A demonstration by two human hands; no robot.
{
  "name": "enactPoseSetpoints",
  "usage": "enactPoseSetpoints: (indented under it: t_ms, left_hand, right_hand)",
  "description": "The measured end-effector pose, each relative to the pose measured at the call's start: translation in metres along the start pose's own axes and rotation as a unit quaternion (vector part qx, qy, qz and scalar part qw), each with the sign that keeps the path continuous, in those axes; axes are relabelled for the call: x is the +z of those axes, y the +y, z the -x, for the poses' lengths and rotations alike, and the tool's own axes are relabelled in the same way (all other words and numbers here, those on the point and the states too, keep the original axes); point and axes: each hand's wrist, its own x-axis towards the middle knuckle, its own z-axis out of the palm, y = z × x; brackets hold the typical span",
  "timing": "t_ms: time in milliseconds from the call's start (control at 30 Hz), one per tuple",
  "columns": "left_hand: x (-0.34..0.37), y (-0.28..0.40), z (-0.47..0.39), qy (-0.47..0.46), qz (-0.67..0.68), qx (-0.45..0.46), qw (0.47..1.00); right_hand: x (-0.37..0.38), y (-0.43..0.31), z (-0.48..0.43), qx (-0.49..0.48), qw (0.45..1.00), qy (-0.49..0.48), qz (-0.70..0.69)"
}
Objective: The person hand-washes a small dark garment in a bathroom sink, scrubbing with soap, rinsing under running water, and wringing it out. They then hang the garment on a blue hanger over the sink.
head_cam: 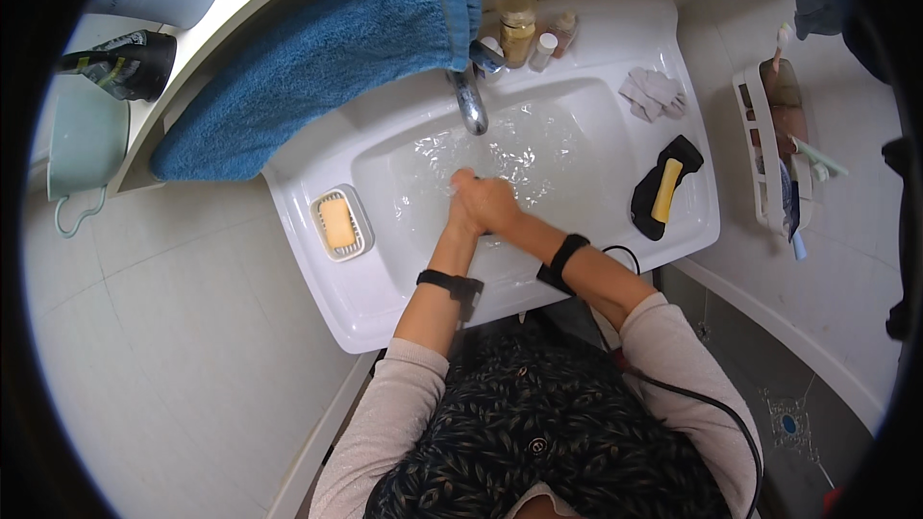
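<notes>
Both my hands are pressed together over the water in a white washbasin (613, 126), just in front of the metal faucet (469, 104). My right hand (496, 203) wraps over my left hand (464, 205), which it partly covers. Whether anything lies between the palms is hidden. Rippled, clear water (530, 151) fills the basin's bowl below them. On the left rim, an orange bar of soap (337, 223) rests in a white slatted soap dish (366, 220). A yellow bar (666, 191) lies on a crumpled black piece (645, 209), perhaps cloth, on the right rim.
A blue towel (324, 50) hangs at the back left, close to the faucet. Behind the faucet stand a glass jar (518, 36) and small bottles (543, 50). A greyish cloth (651, 94) sits at the back right. A wall-mounted holder (757, 151) carries toothbrushes; a mint cup (88, 144) is far left.
</notes>
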Motion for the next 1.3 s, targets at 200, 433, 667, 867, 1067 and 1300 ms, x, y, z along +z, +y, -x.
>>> enactPoseSetpoints:
  t_ms: [200, 433, 667, 867, 1067, 1300]
  left_hand:
    - [0.042, 0.010, 0.029, 0.147, -0.066, -0.020, 0.987]
    - [0.034, 0.009, 0.025, 0.139, -0.163, -0.067, 0.974]
    - [0.014, 0.005, 0.010, 0.225, -0.245, -0.036, 0.942]
    - [0.030, 0.010, 0.018, 0.165, -0.103, 0.029, 0.980]
    - [0.061, 0.035, 0.030, 0.052, -0.078, 0.024, 0.995]
    - [0.099, 0.050, 0.037, 0.109, -0.203, 0.059, 0.971]
  right_hand:
    - [0.002, 0.005, 0.004, 0.128, 0.991, 0.043, 0.005]
    - [0.010, 0.045, -0.007, 0.169, 0.982, 0.014, 0.087]
    - [0.041, 0.084, -0.013, 0.100, 0.982, -0.071, 0.142]
    - [0.021, 0.033, -0.016, 0.128, 0.991, -0.011, -0.032]
    - [-0.011, -0.012, -0.006, 0.132, 0.987, 0.049, -0.077]
    - [-0.026, 0.003, -0.013, 0.174, 0.942, 0.188, -0.218]
